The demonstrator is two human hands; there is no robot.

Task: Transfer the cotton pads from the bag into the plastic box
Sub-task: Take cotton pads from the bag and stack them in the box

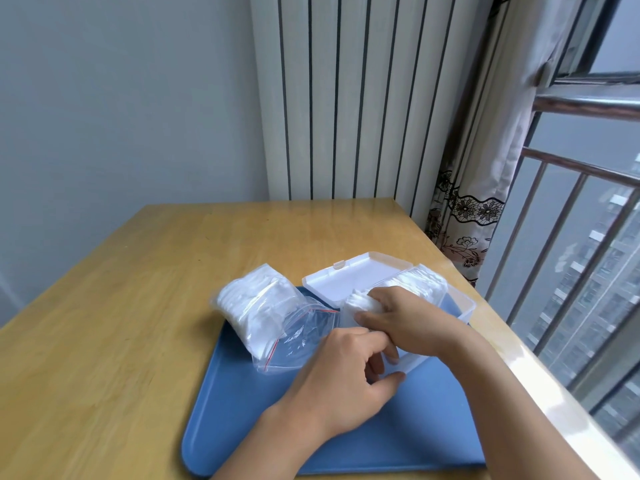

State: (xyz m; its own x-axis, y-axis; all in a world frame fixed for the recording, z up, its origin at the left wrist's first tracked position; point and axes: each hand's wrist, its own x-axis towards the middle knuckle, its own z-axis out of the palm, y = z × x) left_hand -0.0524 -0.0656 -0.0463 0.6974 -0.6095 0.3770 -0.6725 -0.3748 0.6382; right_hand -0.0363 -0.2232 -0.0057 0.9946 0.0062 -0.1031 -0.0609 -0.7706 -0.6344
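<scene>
A clear zip bag (266, 317) with a red seal line lies on the blue tray (242, 410), its far end stuffed with white cotton pads. To its right stands a clear plastic box (460, 303), lid (349, 275) flipped open toward the back, with a row of cotton pads (422, 282) in its far part. My right hand (405, 317) is over the box and holds a small stack of cotton pads (360, 301) in its fingers. My left hand (346, 379) grips the box's near corner, thumb on the outside wall.
The tray sits on a wooden table (138, 289) whose right edge runs along a window sill and railing (571, 271). A radiator (346, 98) and a patterned curtain (467, 209) stand behind the table.
</scene>
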